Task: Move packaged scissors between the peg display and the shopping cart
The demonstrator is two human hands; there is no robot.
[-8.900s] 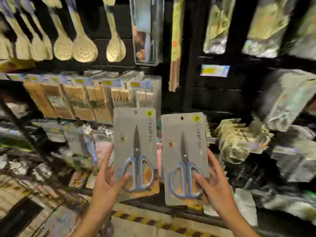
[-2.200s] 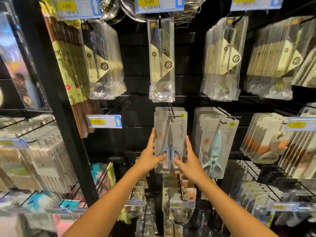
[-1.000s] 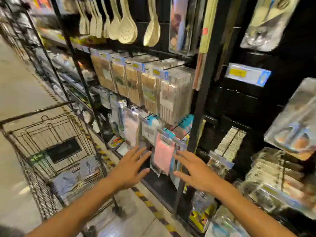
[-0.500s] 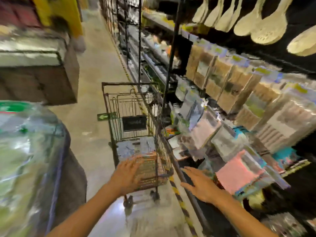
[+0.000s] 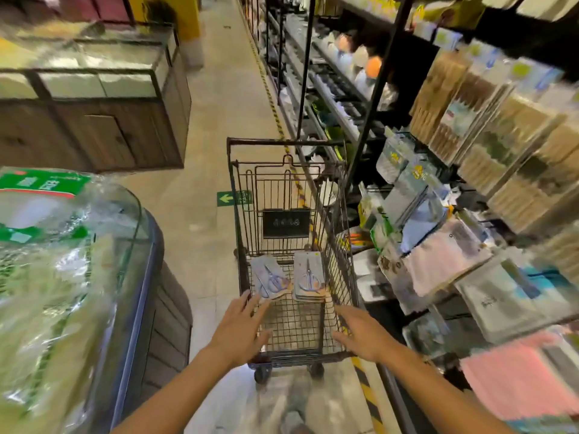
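Both hands reach empty into the shopping cart (image 5: pixel 341 245): left hand (image 5: pixel 238 330) and right hand (image 5: pixel 360 335) spread-fingered, holding nothing. Two stacks of packaged scissors (image 5: pixel 308 277) lie on the cart floor (left stack skewed). Likely next: grip one pack per hand for the pegs.

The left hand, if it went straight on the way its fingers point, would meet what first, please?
Probably the left stack of packaged scissors in the shopping cart; the left hand is open, though depth is unclear.
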